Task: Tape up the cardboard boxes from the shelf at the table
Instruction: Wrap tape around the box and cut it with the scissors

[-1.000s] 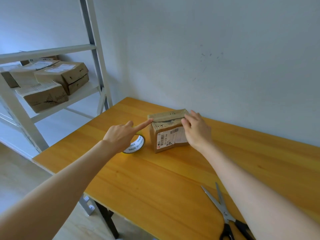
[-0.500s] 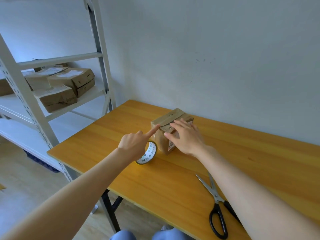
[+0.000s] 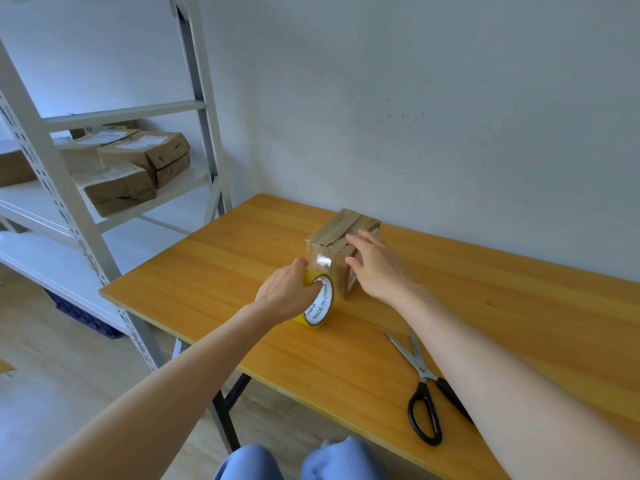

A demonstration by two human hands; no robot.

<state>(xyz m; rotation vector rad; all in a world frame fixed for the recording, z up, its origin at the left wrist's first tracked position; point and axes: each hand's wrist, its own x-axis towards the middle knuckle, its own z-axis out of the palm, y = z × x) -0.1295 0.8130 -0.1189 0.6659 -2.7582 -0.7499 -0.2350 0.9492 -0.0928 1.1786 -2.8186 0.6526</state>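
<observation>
A small cardboard box (image 3: pixel 332 233) stands on the wooden table (image 3: pixel 242 258) near the wall, with clear tape along its top and down its near face. My left hand (image 3: pixel 285 292) grips a yellow roll of tape (image 3: pixel 320 304) that stands on edge just in front of the box. My right hand (image 3: pixel 377 268) rests with spread, straight fingers against the box's right side and top edge.
Black-handled scissors (image 3: pixel 420 389) lie on the table by my right forearm. A white metal shelf (image 3: pixel 45 168) at the left holds several cardboard boxes (image 3: pixel 145 157). The wall runs right behind the table. My knees show below the table's front edge.
My left hand has dropped from pointing at the box's top to gripping the tape roll, which now stands on edge. My right hand has shifted a little on the box.
</observation>
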